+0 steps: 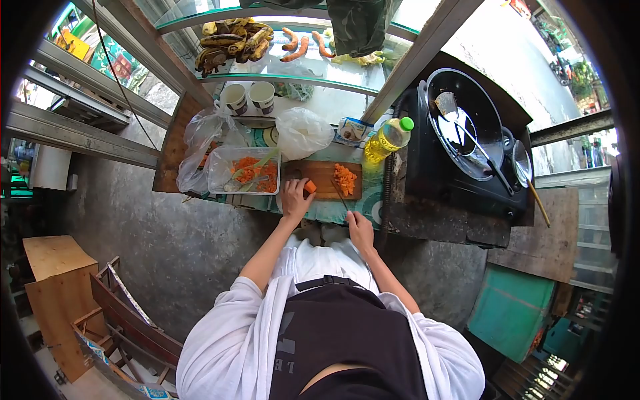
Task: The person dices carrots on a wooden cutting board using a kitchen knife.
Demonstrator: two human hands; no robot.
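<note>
On the wooden cutting board (323, 174) lies a pile of chopped carrot (345, 179) near the right end. My left hand (295, 199) is closed on a carrot piece (310, 187) at the board's left part. A knife (340, 195) is in my right hand (360, 230), its blade reaching up beside the chopped pile. Left of the board is a clear plastic container (220, 170) holding shredded orange bits and some green pieces. Behind the board stands a white plastic bag (303, 132).
An oil bottle (388, 141) with a green cap stands right of the board. Farther right, a large wok (467, 100) with a ladle rests on a black stove (427, 180). Two cups (234, 100) stand at the back, below a glass shelf with bananas (233, 41).
</note>
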